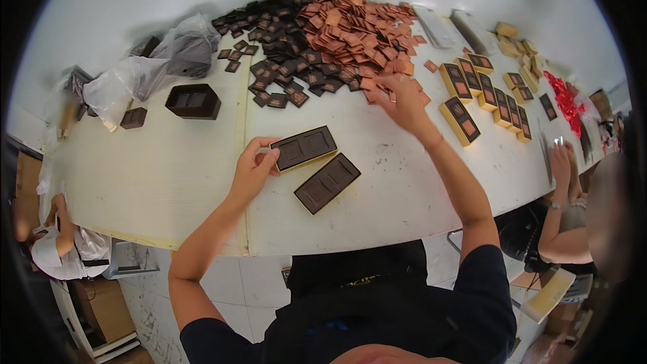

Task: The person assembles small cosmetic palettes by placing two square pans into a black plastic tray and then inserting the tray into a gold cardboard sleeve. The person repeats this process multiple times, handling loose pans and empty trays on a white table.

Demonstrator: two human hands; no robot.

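Observation:
My left hand (pixel 251 170) grips the left end of a small gold box with a dark brown compartmented tray (pixel 304 148), thumb on its top edge. A second box of the same kind (pixel 327 183) lies just below and right of it, tilted, and its compartments look unfilled. My right hand (pixel 404 103) reaches to the front edge of a heap of copper-coloured wrapped squares (pixel 357 27). Its thumb and index finger look apart there, with no square plainly between them. Left of the copper squares, black wrapped squares (pixel 286 47) are heaped against them.
Gold boxes holding squares (pixel 460 121) stand in rows at right. A stack of dark trays (pixel 193 102) and plastic bags (pixel 189 47) are at left. Red material (pixel 565 104) lies far right. A co-worker's hands (pixel 563 162) are at the right edge; another person (pixel 60 236) sits at left.

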